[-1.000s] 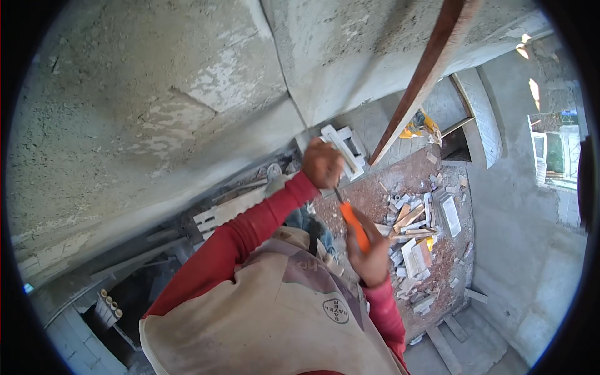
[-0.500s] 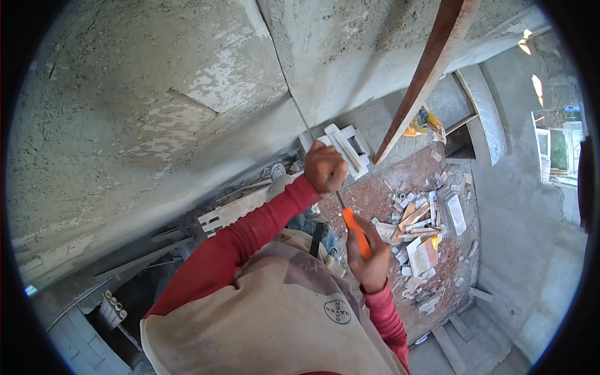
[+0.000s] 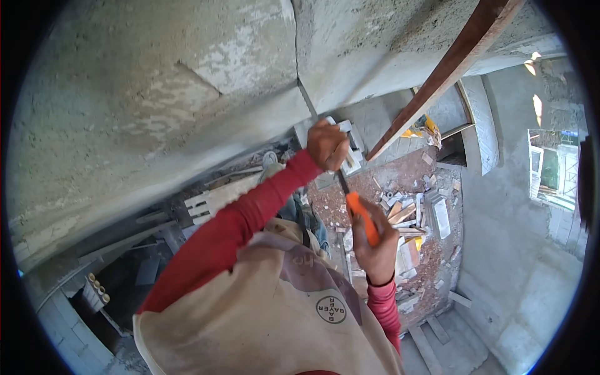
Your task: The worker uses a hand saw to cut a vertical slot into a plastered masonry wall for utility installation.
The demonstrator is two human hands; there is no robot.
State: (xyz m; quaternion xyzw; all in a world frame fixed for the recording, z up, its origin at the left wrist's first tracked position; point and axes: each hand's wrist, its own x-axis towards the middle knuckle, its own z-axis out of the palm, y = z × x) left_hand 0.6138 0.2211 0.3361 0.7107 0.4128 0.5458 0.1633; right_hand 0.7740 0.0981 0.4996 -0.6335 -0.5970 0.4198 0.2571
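Note:
My right hand (image 3: 377,247) is wrapped round the orange handle of a screwdriver-like tool (image 3: 362,215). Its narrow dark shaft points up toward my left hand (image 3: 327,145), and its tip is hidden there. My left hand is closed, knuckles up; what lies in its fingers cannot be made out. Just beyond it, a white frame-like piece (image 3: 354,159) shows on a grey ledge, partly covered by the hand. A thin grey strip (image 3: 306,99) runs down the wall joint to just above my left hand.
A long wooden beam (image 3: 437,81) slants down close on the right. Broken boards and rubble (image 3: 412,212) cover the reddish floor. A rough plastered wall (image 3: 144,112) rises at left. White tubes (image 3: 95,292) stand at lower left, and a yellow bag (image 3: 426,129) lies beyond the beam.
The view has shifted a little. My right hand and the orange tool sit slightly lower, with the handle steeper. My left hand stays closed and now covers more of the white piece.

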